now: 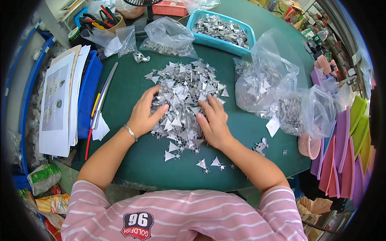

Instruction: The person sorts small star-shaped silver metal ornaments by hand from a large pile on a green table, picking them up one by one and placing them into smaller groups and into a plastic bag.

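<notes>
A heap of small silver metal tree-shaped pieces (181, 96), some with star tips, spreads over the dark green table (132, 168). At the heap's left side rests my left hand (144, 114), fingers apart, with a bracelet on its wrist. My right hand (216, 125) touches the opposite side, its fingers also spread. Neither hand grips a piece; the pieces lie between them, a few blurred by motion. Several loose tree pieces (173, 147) have strayed toward the near edge, and a small cluster of metal parts (261, 145) lies beside my right forearm.
Clear plastic bags of metal parts (261, 86) stand at the right. A light blue tray (252, 38) full of pieces sits at the back. Papers (58, 104), a blue bin (90, 84) and a long blade-like tool (105, 90) are at the left; colored plastic bins (341, 148) line the right edge.
</notes>
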The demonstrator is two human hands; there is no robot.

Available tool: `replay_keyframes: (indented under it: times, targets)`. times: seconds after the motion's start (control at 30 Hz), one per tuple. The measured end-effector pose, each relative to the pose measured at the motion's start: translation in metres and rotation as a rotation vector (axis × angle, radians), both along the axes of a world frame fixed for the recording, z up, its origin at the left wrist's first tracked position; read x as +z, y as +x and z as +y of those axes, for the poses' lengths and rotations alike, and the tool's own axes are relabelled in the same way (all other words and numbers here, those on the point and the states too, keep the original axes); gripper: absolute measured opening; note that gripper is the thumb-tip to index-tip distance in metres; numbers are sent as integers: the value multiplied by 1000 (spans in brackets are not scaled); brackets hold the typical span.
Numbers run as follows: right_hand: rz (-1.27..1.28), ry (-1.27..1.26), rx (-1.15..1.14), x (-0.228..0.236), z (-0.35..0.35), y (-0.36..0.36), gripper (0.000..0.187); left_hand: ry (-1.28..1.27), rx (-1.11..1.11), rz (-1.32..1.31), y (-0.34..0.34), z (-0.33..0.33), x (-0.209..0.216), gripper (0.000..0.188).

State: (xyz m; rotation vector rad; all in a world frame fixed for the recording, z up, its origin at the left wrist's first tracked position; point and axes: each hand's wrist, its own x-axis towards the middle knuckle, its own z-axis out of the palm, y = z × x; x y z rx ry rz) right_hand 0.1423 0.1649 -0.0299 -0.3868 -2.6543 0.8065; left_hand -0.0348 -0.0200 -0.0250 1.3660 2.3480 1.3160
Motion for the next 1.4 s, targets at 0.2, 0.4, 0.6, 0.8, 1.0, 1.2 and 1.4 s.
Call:
replay_keyframes:
  times: [0.2, 0.4, 0.6, 0.8, 1.0, 1.2, 1.4]
  targets:
    - [118, 174, -239, -16, 51, -27, 53, 139, 83, 143, -38, 12, 9, 35]
    - [-28, 93, -239, -18, 86, -88, 63, -72, 410, 192, -87, 41, -29, 42]
    - [70, -450, 189, -6, 71, -91, 45, 15, 130, 9, -57, 55, -14, 54]
    - [74, -649, 638, 34, 22, -91, 33, 124, -106, -693, -75, 54, 4, 63]
    - [375, 91, -2, -2, 69, -140, 21, 271, -303, -906, -59, 45, 19, 59]
    - [-158, -681, 399, 28, 33, -77, 28, 243, -293, -662, -23, 30, 12, 44]
    - [28, -562, 186, 82, 74, 46, 26, 235, -221, -107, 7, -18, 37, 32]
